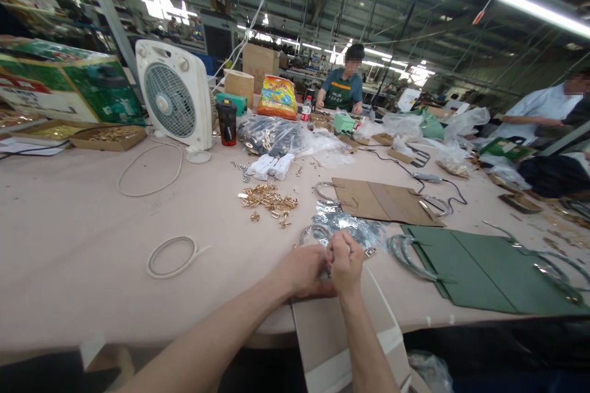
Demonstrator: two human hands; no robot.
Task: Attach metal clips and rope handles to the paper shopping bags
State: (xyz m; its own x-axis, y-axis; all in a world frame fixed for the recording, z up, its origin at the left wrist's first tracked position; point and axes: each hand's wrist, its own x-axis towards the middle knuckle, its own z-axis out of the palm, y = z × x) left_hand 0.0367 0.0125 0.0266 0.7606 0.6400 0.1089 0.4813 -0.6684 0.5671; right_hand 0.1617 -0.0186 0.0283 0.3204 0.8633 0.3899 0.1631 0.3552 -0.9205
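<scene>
My left hand (308, 269) is closed at the table's front edge, its fingers curled around something hidden from view. Against it my right hand (345, 259) is closed in a fist; whatever it grips cannot be made out. A small metal fitting (370, 252) sticks out just right of the fist. Behind my left hand a plastic-wrapped loop handle (314, 232) shows. Under both wrists lies a beige-white panel (320, 328) overhanging the edge. Just beyond are a heap of flat silvery metal plates (348, 226) and a pile of gold-coloured metal fasteners (267, 196).
Green bag panels (488, 267) and a brown bag panel (385, 201) lie to the right. A tape roll (171, 256) sits left, with a white fan (173, 95) behind. A dark tumbler (227, 123) stands nearby. A co-worker (343, 89) is across the table.
</scene>
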